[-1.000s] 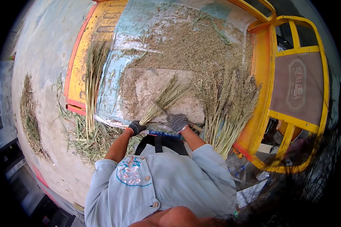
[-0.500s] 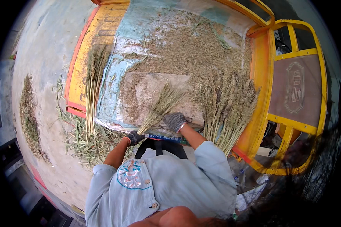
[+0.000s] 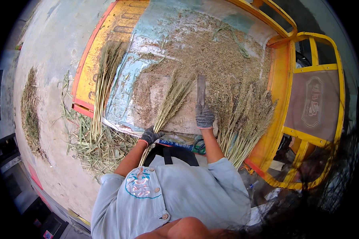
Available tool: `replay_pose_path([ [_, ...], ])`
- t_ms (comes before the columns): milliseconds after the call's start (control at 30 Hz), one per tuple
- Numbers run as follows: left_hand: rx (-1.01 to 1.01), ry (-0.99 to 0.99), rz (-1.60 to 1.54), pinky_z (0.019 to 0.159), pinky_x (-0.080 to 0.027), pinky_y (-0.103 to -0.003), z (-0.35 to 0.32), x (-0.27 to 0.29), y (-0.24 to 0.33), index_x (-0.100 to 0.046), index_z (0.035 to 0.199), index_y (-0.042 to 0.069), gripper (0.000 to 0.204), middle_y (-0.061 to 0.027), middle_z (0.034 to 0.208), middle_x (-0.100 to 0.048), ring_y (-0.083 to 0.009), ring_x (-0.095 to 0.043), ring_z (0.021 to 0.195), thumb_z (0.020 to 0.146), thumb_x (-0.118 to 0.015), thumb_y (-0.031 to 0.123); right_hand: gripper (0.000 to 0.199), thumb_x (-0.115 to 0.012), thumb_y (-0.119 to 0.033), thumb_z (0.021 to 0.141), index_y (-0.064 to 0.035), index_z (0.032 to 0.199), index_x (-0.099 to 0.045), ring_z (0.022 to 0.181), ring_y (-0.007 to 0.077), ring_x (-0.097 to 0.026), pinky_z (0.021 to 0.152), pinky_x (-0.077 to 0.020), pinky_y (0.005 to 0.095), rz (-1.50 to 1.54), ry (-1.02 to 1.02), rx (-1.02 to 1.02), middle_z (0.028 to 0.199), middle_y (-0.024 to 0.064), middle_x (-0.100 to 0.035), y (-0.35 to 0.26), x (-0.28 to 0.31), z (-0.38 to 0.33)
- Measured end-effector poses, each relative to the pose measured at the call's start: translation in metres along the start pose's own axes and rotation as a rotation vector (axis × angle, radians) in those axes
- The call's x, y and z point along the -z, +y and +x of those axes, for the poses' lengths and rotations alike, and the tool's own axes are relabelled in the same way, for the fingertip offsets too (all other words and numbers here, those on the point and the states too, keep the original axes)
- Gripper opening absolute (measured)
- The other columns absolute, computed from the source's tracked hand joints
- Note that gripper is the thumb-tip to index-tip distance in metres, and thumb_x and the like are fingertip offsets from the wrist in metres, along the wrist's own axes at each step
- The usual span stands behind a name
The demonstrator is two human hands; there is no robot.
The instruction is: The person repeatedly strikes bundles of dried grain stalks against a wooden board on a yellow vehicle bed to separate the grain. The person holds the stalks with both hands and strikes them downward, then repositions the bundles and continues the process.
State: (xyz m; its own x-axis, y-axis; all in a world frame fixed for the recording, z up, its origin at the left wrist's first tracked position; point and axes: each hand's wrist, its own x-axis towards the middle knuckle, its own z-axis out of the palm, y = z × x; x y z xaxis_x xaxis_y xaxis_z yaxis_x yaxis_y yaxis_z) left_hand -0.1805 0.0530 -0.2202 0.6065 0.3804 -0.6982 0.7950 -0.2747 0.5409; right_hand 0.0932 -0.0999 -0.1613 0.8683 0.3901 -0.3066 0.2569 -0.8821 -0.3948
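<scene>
The gloved left hand is clenched around the stem end of a bundle of grain stalks, whose seed heads lie fanned across a flat slab on the chaff-strewn blue tarp. The gloved right hand is clamped on a flat dark blade held just beside the bundle's heads. A larger sheaf leans close on the right against the yellow frame, another bundle lies at the left, and cut straw litters the concrete below.

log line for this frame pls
left hand: grips stalk bundle on board | right hand: holds flat blade upright | nearby: stalk pile
</scene>
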Motion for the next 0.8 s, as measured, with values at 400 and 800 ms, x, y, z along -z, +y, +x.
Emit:
replay_pose_path([
  [400, 0.35, -0.302, -1.225, 0.047, -0.052, -0.036, -0.016, 0.016, 0.005, -0.054, 0.101, 0.009, 0.022, -0.01, 0.084, -0.062, -0.0241, -0.065, 0.068, 0.087, -0.06, 0.026, 0.04, -0.044, -0.042, 0.087, -0.0054, 0.096, -0.06, 0.074, 0.0369, -0.062, 0.07, -0.0476, 0.0475, -0.139, -0.239, 0.482, 0.081, 0.0208, -0.064, 0.057, -0.095, -0.114],
  [800, 0.419, -0.355, -1.307, 0.06, -0.053, -0.035, -0.005, -0.014, -0.043, -0.061, 0.093, 0.008, 0.04, -0.0094, 0.075, -0.064, -0.0217, -0.062, 0.062, 0.087, -0.054, 0.047, 0.048, -0.035, -0.042, 0.09, -0.0137, 0.129, -0.032, 0.102, 0.0377, -0.055, 0.091, -0.0396, 0.0462, -0.246, -0.713, 0.303, 0.112, 0.0226, -0.055, 0.062, -0.095, -0.101],
])
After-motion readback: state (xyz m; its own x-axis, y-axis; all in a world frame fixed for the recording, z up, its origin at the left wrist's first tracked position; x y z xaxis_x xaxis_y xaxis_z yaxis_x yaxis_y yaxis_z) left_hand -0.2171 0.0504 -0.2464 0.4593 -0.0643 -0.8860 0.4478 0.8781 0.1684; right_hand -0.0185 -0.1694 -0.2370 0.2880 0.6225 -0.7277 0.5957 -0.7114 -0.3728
